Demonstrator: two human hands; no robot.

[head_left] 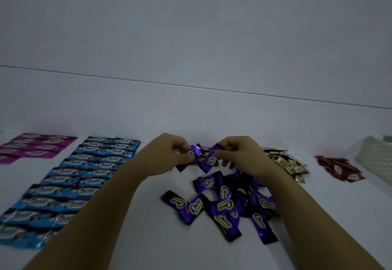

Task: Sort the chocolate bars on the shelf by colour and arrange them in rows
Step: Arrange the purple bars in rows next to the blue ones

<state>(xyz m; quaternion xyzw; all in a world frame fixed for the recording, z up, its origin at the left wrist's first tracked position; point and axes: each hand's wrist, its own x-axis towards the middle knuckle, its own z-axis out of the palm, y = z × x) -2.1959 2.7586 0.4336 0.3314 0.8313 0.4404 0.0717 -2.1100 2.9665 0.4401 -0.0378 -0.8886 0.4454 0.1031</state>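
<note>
- Left hand (171, 153): fingers (186, 159) curled, pinching the held bars (204, 159), a small purple bunch raised above the shelf (148, 110).
- Right hand (239, 153): fingers pinching the same bunch from the other side, with both hands close together.
- Purple pile (229, 204): loose and overlapping, lying just nearer than the hands.
- Blue bars (80, 176): laid flat in two neat columns to the left.
- Pink bars (36, 145): in rows at the far left.
- Gold pile (286, 163): a heap behind the right wrist.
- Red pile (339, 169): a heap further right, beside a white object (373, 153).
</note>
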